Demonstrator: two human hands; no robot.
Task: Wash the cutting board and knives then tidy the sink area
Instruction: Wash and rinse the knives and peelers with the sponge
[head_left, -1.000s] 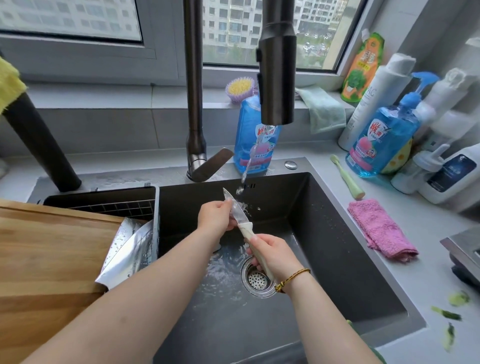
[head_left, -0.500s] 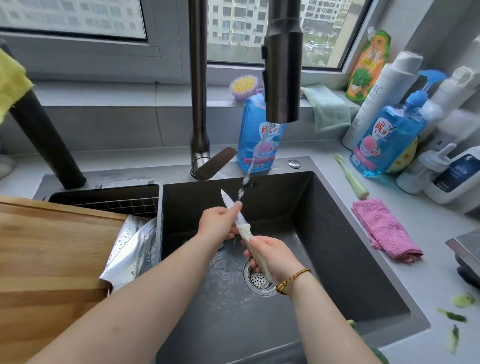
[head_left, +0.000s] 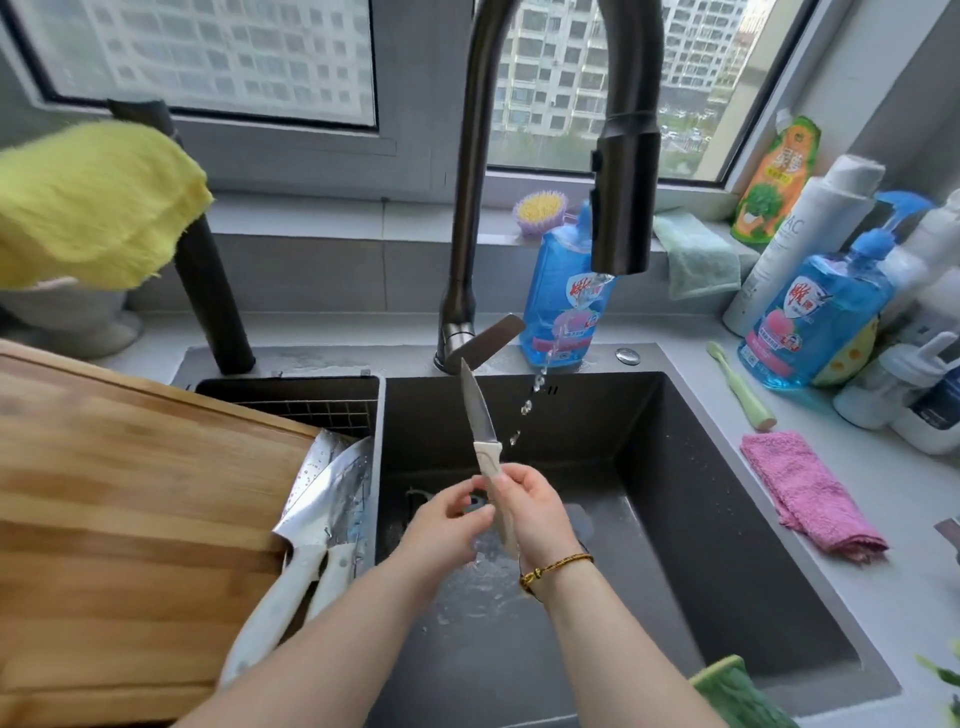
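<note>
Over the dark sink basin (head_left: 701, 519) the right hand (head_left: 535, 512) is closed round the cream handle of a small paring knife (head_left: 480, 421), blade up and tilted slightly left, its tip in front of the faucet (head_left: 470, 208) lever. The left hand (head_left: 447, 519) sits just beside it at the handle's lower part, fingers curled loosely; whether it actually grips the handle cannot be told. A thin broken trickle falls from the spray head just to the right of the blade, apart from it. The basin's right half and near floor lie open and wet. To the left, the wooden cutting board (head_left: 130, 519) covers the counter up to the edge of the narrow drainer compartment (head_left: 311, 405), where two cleavers (head_left: 332, 499) lean with white handles pointing toward the person. On the right counter, a pink cloth (head_left: 810, 493) lies close to the sink rim, a green brush (head_left: 740, 387) behind it, and blue soap bottles (head_left: 815, 322) crowd the corner. A yellow cloth (head_left: 88, 208) hangs at upper left.
</note>
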